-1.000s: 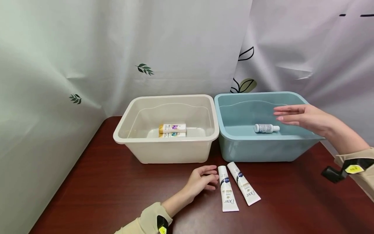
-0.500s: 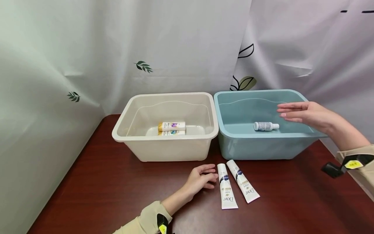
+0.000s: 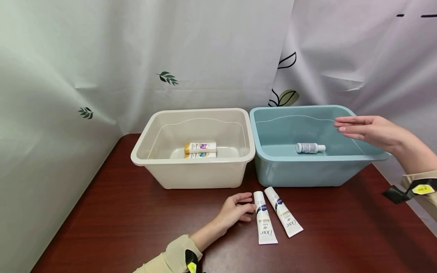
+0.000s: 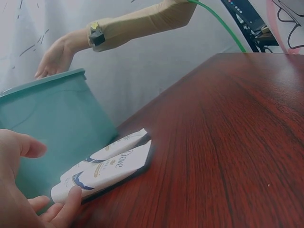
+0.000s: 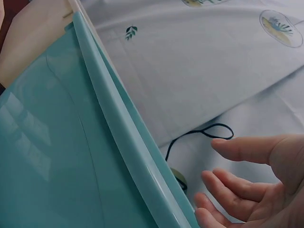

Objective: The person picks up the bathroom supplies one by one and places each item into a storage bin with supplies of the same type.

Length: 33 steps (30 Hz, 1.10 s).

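Observation:
My left hand [image 3: 232,212] is low over the table, fingers relaxed, its fingertips right at the cap end of a white Dove tube [image 3: 264,220]. A second white Dove tube [image 3: 283,212] lies slanted to the right of the first. Over the right end of the blue bin [image 3: 297,174], my right hand [image 3: 375,131] hovers with fingers extended and nothing in it. Inside that bin a small white bottle [image 3: 308,148] lies on its side. In the right wrist view, the fingers [image 5: 237,190] of the right hand are apart and hold nothing, beside the bin's rim.
A cream bin [image 3: 194,176] stands left of the blue one, holding two white bottles with yellow caps, the upper bottle [image 3: 201,147] and the lower bottle [image 3: 201,155]. Behind both bins hangs a pale curtain [image 3: 218,57]. The dark red table [image 3: 119,220] extends forward of the bins.
My right hand has drifted to the right over the blue bin, away from the bottle inside. My left hand has stayed beside the tube, and both tubes lie where they were.

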Available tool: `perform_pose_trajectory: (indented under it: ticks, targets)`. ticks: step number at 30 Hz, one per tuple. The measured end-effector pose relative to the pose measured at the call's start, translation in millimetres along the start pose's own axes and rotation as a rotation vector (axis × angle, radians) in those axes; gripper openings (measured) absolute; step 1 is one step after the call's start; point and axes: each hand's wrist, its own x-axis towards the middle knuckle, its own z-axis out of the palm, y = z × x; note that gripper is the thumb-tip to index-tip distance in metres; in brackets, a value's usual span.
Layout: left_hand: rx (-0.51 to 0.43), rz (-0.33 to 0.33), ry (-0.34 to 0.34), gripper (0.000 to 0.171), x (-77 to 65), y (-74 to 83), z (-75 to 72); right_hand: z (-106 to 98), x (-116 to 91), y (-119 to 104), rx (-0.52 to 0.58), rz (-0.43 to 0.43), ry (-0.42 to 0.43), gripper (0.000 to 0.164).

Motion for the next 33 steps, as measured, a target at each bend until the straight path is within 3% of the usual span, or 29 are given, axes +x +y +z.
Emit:
perform_pose_trajectory:
  ticks: [12, 27, 33]
  targets:
    - [0.049, 0.001, 0.034, 0.056, 3.0, -1.2, 6.5, -12.6, -1.6, -0.6, 0.058, 0.041, 0.1, 0.044]
    - [0.14, 0.022, 0.05, 0.057, 6.2, -1.4, 9.8, -27.4, 3.0, 9.2, -0.051, 0.052, 0.161, 0.04]
    - [0.176, 0.021, 0.038, 0.058, 7.8, -2.4, 10.1, -33.5, 2.0, 11.4, 0.045, 0.046, 0.169, 0.043]
